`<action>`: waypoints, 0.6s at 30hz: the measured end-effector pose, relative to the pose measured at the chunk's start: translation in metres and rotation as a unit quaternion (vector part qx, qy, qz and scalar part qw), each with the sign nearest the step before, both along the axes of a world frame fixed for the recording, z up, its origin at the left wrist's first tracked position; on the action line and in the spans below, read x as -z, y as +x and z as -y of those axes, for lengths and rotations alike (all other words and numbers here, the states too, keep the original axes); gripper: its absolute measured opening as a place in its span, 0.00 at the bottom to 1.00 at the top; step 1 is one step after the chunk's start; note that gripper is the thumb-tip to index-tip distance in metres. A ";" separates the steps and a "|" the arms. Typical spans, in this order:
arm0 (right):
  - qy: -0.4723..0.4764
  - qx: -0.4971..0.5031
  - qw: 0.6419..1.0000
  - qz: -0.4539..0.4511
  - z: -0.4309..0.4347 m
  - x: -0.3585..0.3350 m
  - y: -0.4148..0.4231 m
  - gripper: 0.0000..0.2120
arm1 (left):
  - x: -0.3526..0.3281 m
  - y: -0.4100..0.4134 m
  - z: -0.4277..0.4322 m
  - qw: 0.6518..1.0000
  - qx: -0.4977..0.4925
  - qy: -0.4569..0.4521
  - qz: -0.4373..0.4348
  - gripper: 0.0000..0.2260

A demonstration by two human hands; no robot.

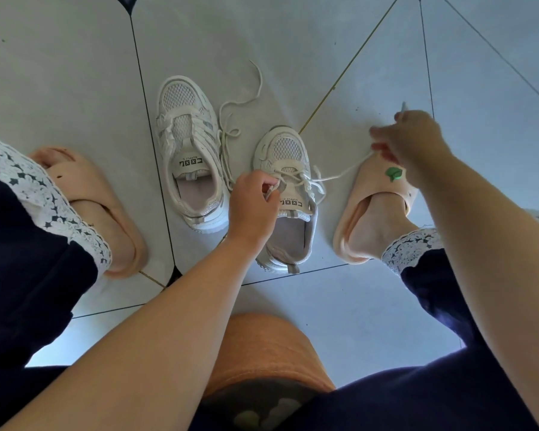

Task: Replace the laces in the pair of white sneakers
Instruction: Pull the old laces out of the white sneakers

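Cream flat lace (355, 164), taut, pinched in right hand (408, 141), centre right. Left hand (252, 197) pinches the same lace at the eyelets of white mesh sneaker (285, 149), frame centre, on grey tile floor (324, 57). Risk: an overpull skids the shoe or leaves the ends uneven.

I'm watching through one wide-angle head camera, looking almost straight down at the tiled floor (293, 42), sitting close above it, lines bending toward the frame's edges.

The farther white sneaker (187, 150) stands unlaced beside a loose lace (227, 132); the nearer sneaker (288, 213) is part-laced, its lace (339, 174) taut.
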State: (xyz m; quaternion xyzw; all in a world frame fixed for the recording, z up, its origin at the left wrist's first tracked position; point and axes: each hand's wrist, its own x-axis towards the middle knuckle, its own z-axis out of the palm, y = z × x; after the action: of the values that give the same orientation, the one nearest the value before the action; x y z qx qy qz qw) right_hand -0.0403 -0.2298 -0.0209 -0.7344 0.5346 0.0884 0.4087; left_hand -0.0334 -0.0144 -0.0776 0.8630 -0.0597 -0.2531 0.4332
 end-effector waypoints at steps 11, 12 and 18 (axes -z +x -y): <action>-0.072 -0.421 0.902 -0.061 -0.090 0.035 0.009 0.07 | 0.002 -0.002 0.002 0.999 -0.029 -0.017 0.006 0.06; -0.085 -0.438 0.892 -0.067 -0.091 0.035 0.010 0.07 | 0.002 -0.002 0.002 0.999 -0.029 -0.017 0.005 0.06; -0.100 -0.488 0.862 -0.090 -0.089 0.035 0.019 0.03 | 0.002 0.000 0.001 1.000 -0.017 -0.010 0.007 0.05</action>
State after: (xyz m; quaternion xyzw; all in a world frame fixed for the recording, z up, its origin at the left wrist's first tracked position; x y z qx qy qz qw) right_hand -0.0216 -0.1410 -0.0558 -0.9274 0.1479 0.2878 0.1876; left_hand -0.0335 -0.0158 -0.0793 0.8612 -0.0505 -0.2390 0.4457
